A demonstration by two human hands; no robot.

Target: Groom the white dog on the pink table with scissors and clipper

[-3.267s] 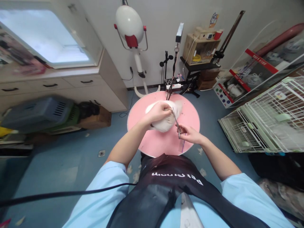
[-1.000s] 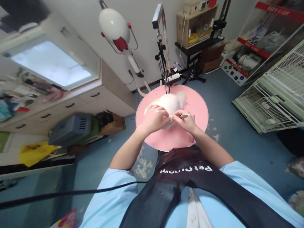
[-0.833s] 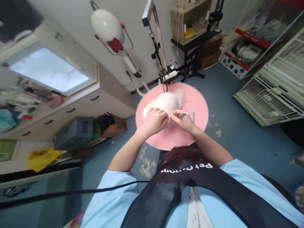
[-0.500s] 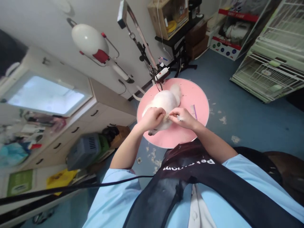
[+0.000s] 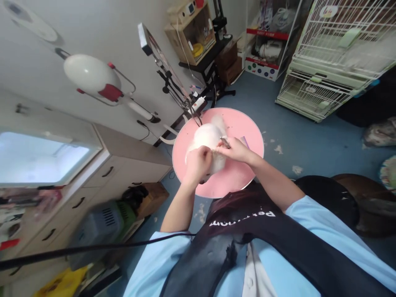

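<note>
A small white fluffy animal (image 5: 208,138) lies on a round pink table (image 5: 244,123), tethered to a metal arm (image 5: 173,78) at the far edge. My left hand (image 5: 197,163) is closed on the near part of the animal. My right hand (image 5: 235,149) is closed round metal scissors (image 5: 225,142), their tip at the fur just right of my left hand. A purple comb (image 5: 245,141) lies flat on the table behind my right hand.
A white and red dryer on a stand (image 5: 93,78) stands left of the table. Drawers (image 5: 102,173) and a grey pet carrier (image 5: 99,225) line the left. White wire cages (image 5: 328,70) stand at the right. Fur clippings (image 5: 278,149) dot the blue floor.
The view has swung and tilted to the right. My hands have stayed together at the animal's near side, and the scissors' tip now shows above my right hand.
</note>
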